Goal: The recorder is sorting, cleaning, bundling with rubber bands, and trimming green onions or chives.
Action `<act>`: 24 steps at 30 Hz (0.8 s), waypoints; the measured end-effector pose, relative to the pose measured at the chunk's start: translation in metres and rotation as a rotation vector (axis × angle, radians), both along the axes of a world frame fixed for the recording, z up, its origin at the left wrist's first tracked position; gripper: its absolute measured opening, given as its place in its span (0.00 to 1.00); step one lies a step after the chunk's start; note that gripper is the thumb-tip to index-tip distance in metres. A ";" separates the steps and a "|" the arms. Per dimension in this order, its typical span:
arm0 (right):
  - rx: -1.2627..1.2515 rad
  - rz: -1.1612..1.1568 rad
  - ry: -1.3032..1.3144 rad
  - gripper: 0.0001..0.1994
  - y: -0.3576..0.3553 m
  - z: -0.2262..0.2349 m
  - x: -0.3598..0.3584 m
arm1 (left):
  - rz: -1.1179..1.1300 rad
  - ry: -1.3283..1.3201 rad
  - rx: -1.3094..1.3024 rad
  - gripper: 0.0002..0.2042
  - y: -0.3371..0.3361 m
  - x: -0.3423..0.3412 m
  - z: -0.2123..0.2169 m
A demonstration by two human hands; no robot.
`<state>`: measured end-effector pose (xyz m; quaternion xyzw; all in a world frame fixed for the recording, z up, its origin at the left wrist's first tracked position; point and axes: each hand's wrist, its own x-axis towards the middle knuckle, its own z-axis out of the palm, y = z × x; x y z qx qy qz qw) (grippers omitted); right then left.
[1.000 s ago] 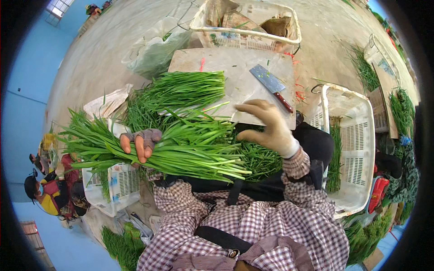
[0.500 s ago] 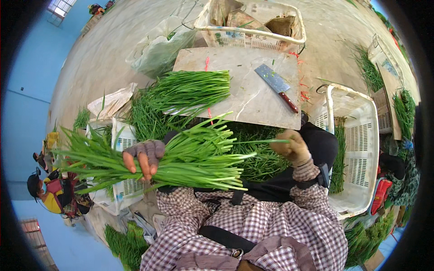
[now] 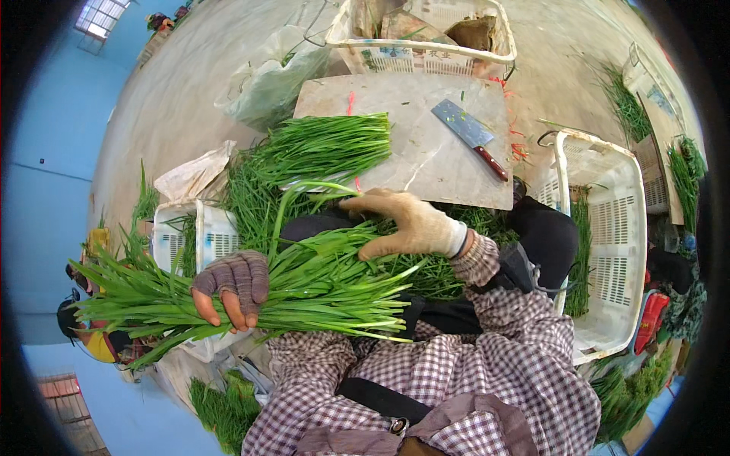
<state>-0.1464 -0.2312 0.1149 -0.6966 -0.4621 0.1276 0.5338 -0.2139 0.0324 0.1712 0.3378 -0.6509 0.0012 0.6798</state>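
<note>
A thick bunch of garlic chives [image 3: 334,292] lies across my lap, white ends to the right and leaf tips to the left. My left hand [image 3: 232,289], in a grey-brown fingerless glove, is closed around its middle. My right hand [image 3: 414,224], in a tan glove, reaches over the bunch's upper right side with thumb and fingers apart. One bent stalk arcs up to its fingertips; whether they touch it I cannot tell. Ahead, a trimmed pile of chives [image 3: 327,148] rests on the board [image 3: 433,178]. A cleaver [image 3: 468,137] with a brown handle lies to its right.
White plastic crates stand at the far side [image 3: 418,57], at right [image 3: 608,235] with chives inside, and at left [image 3: 217,243]. Loose chives [image 3: 449,281] lie beneath the board's near edge. A plastic bag [image 3: 270,83] sits at the far left. Another person [image 3: 99,334] is at left.
My right hand has moved left from beside my knee to the bunch, and its fingers have opened. The stalk it pinched no longer stretches out to the right. My left hand keeps its grip.
</note>
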 end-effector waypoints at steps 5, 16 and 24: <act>0.087 0.145 0.595 0.12 0.006 0.001 -0.011 | -0.005 -0.001 -0.086 0.10 -0.006 0.005 -0.007; 0.422 -0.244 0.974 0.07 -0.100 -0.050 -0.026 | 0.033 -0.005 -0.113 0.16 0.021 -0.001 -0.016; 0.735 -0.219 0.847 0.13 -0.142 -0.097 -0.042 | -0.014 -0.073 -0.161 0.16 0.035 -0.005 -0.018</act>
